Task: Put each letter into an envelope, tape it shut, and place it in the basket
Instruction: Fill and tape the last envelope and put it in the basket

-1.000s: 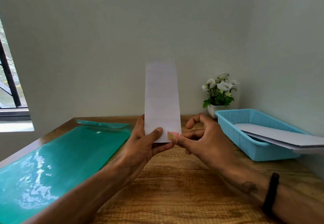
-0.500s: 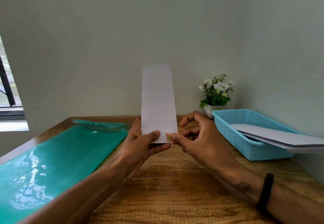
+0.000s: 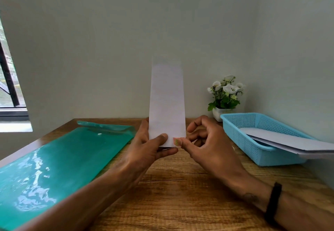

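Observation:
A long white envelope (image 3: 167, 102) stands upright above the middle of the wooden table. My left hand (image 3: 150, 147) grips its lower edge, thumb on the front. My right hand (image 3: 207, 146) pinches the lower right corner, where a small piece of patterned tape (image 3: 177, 142) lies under my thumb. A light blue plastic basket (image 3: 240, 131) sits at the right. Two white envelopes (image 3: 289, 143) lie in it and stick out over its near rim.
A glossy teal plastic folder (image 3: 54, 162) covers the left side of the wooden table (image 3: 180, 194). A small white pot of white flowers (image 3: 225, 95) stands by the back wall, behind the basket. A window is at the far left.
The view has shifted slightly. The envelope stays upright in both hands, and my right thumb has pressed the tape closer against its lower corner.

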### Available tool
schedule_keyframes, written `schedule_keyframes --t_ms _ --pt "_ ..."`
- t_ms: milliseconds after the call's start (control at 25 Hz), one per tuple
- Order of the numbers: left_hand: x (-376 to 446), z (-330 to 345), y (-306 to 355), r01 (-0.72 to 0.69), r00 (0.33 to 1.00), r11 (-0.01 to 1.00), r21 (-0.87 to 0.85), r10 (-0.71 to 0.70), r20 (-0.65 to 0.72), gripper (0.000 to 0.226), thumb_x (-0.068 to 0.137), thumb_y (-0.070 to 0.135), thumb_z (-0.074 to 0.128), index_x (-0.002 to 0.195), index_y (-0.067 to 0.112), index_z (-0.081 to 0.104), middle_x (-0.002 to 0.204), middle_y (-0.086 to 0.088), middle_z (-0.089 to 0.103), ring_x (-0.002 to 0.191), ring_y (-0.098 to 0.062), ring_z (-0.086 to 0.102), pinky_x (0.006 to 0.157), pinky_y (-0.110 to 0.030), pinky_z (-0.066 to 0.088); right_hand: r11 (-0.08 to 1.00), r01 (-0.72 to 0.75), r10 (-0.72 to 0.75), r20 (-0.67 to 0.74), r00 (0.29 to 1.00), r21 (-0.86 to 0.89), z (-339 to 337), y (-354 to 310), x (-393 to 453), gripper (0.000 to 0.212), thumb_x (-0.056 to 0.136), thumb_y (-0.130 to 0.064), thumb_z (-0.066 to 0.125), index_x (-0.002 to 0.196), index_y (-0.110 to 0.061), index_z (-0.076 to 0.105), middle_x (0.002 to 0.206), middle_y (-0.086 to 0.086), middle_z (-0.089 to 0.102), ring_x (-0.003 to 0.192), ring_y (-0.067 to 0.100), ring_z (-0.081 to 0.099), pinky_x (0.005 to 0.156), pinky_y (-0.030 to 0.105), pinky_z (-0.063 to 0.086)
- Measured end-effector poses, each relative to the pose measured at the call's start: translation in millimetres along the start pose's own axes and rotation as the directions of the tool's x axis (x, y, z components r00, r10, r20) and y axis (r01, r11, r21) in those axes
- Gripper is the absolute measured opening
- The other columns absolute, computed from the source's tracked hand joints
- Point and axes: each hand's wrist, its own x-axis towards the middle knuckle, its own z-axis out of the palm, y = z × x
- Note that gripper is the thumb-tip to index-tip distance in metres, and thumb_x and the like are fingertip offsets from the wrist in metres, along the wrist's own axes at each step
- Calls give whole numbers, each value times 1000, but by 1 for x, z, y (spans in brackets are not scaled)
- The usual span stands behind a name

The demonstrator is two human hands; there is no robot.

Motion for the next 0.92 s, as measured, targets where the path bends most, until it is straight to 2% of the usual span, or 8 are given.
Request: schedule_keyframes --t_ms 160,400,520,640,720,920 --pt "1 1 -2 8 1000 1000 -12 -7 11 48 99 2 61 138 26 47 134 -9 60 105 -31 76 78 -40 65 998 35 -37 -26 999 -54 1 0 -2 34 82 -35 87 100 -32 59 83 -16 69 82 -10 67 60 7 52" --pt "0 1 -6 -11 1000 1000 -10 12 29 43 100 1 61 131 27 50 132 -9 62 103 -30 77 78 -40 65 992 45 -49 -33 998 -115 2 0 -4 34 83 -40 84 103 -34 57 83 -14 70 73 -1 70 60 15 57" --pt "-1 2 -8 -13 999 1000 -14 14 30 43 100 1 61 133 27 50 132 -10 62 104 -31 77 79 -40 65 991 45 -49 -33 998 -125 3 0 -5 33 84 -40 84 103 -32 58 83 -13 70 70 1 69 59 15 56" --pt "-4 3 -10 -41 999 999 -11 41 20 43 99 2 62 131 28 50 132 -9 62 105 -30 77 79 -40 65 993 41 -45 -31 999 -114 4 0 -5 32 83 -40 84 102 -32 59 82 -14 69 71 0 69 58 15 56" --pt "-4 5 -11 -51 999 999 -14 51 -1 43 99 1 62 129 30 50 133 -9 62 105 -31 76 80 -41 65 997 38 -40 -41 998 -70 4 1 -4 31 83 -36 85 101 -30 60 82 -13 69 79 -3 69 60 12 55" --pt "-4 7 -12 5 1000 994 -111 -6 -7 53 99 -2 59 138 32 47 137 -11 60 106 -34 76 81 -43 65 1000 12 -12 -38 999 14 5 4 -4 28 84 -33 85 100 -29 62 83 -13 70 83 -5 68 62 8 53"
